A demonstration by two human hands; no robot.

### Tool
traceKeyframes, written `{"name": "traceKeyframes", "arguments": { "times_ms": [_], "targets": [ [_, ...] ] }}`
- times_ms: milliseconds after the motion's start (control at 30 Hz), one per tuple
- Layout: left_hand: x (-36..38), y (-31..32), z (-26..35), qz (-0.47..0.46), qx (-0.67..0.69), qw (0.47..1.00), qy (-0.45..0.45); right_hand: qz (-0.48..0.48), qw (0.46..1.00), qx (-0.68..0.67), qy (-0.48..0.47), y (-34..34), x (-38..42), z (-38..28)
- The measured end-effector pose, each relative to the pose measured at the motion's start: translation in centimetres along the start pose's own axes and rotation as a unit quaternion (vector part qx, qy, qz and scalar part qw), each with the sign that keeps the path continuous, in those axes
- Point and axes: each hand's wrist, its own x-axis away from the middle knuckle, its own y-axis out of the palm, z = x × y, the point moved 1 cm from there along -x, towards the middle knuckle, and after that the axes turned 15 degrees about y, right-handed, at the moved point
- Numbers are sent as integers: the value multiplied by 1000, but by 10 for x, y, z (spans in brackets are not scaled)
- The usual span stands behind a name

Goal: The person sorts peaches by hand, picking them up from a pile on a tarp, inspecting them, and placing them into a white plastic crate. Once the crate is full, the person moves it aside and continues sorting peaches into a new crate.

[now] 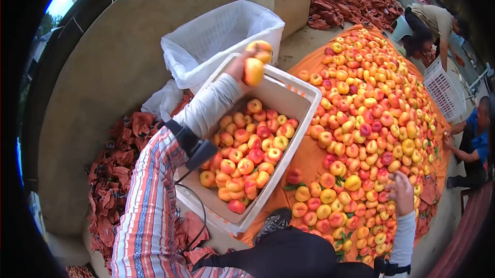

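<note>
My left hand (238, 69) is closed on two flat yellow-red peaches (254, 71), above the back edge of a white crate (309, 104). More peaches (245, 166) cover the bottom of that crate. Over the right part of the big peach pile (361, 118), my right hand (401, 193) has its fingers apart and slightly curled, with nothing held in them. The pile is spread on an orange cloth (296, 166).
Behind the peach crate stands a white crate lined with plastic (221, 28). Dark red paper scraps (124, 159) lie at the left and more (350, 2) at the back. One person (438, 20) bends over a white basket (444, 90); another person (477, 139) crouches at the right.
</note>
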Motion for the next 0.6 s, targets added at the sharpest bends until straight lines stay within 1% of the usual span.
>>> {"name": "traceKeyframes", "arguments": {
  "times_ms": [33, 67, 100, 133, 167, 200, 233, 267, 333, 400, 433, 500, 533, 600],
  "targets": [
    [-34, -35, 14, 57, -12, 998, 31, 21, 998, -29, 52, -28, -2, 34],
    [-63, -69, 25, 52, -16, 994, 93, 22, 996, -47, 78, -39, -5, 55],
    [-87, -99, 39, 66, -28, 991, 115, 28, 992, -64, 107, -48, -4, 73],
    [-111, -133, 54, 54, -64, 989, 124, 40, 986, -82, 139, -57, -2, 88],
    [-130, -156, 65, 97, -51, 981, 163, 50, 983, -78, 157, -65, -3, 102],
    [-138, -170, 79, 199, -110, 963, 146, 69, 978, -78, 179, -73, -3, 119],
    [-186, -250, 100, 44, -123, 981, 144, 99, 971, -81, 204, -83, 4, 138],
    [-203, -277, 105, 76, -99, 983, 138, 102, 969, -77, 213, -94, 8, 156],
    [-217, -314, 127, 183, -22, 975, 121, 141, 956, -82, 245, -106, 22, 176],
    [-233, -357, 146, 315, 54, 938, 132, 159, 948, -74, 267, -114, 34, 190],
    [-238, -381, 159, 359, 77, 920, 141, 167, 943, -85, 274, -118, 39, 198],
    [-195, -324, 148, 455, 86, 872, 159, 168, 937, -107, 288, -121, 48, 215],
    [-191, -320, 149, 476, 86, 860, 163, 168, 936, -114, 288, -122, 49, 222],
    [-188, -325, 154, 491, 83, 858, 128, 173, 933, -130, 286, -123, 56, 235]
  ]
}}
